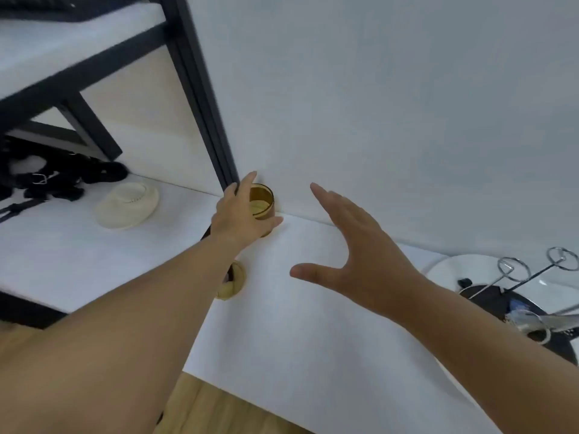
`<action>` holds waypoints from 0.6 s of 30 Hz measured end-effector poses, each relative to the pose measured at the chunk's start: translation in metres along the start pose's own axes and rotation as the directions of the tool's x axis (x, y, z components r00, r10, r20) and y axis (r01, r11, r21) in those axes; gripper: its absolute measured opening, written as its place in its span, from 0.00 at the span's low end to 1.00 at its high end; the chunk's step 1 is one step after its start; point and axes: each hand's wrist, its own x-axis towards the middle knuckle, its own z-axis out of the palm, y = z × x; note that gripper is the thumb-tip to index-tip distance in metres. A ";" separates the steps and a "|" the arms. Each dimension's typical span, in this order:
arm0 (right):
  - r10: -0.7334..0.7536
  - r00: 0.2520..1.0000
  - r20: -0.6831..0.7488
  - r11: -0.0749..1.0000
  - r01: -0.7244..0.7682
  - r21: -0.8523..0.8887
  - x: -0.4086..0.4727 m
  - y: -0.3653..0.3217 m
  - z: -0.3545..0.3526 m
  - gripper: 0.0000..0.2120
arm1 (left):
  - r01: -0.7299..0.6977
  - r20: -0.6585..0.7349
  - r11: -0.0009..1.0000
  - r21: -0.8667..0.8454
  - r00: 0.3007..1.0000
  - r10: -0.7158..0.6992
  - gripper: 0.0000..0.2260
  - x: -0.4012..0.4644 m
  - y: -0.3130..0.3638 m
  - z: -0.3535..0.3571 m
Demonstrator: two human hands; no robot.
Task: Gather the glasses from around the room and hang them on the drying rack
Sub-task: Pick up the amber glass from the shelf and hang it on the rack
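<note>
An amber glass [262, 202] stands upright on the white table [297, 308], at its far edge against the wall. My left hand [238, 214] wraps around the glass from the left, with the thumb across its front and the fingers behind it. My right hand [354, 245] hovers to the right of the glass, fingers spread, holding nothing. The drying rack [513, 277], with thin metal arms ending in rings, stands on a dark base on a white plate at the right edge.
A black metal shelf frame [200, 98] rises left of the glass. On the lower white surface to the left lie a cream hat [127, 205] and black straps [47, 177]. A round cable hole [233, 281] sits in the table under my left forearm. Wooden floor shows below.
</note>
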 end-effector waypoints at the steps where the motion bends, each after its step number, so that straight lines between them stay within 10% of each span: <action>1: -0.010 1.000 0.013 1.000 0.010 -0.002 0.002 0.002 0.001 0.54 | -0.001 -0.010 1.000 -0.003 1.000 0.001 0.48 0.002 -0.001 0.004; 18: 0.000 0.997 -0.074 0.994 0.008 0.106 -0.004 0.005 -0.017 0.52 | -0.109 -0.140 0.968 -0.226 0.987 0.079 0.41 -0.016 0.017 -0.011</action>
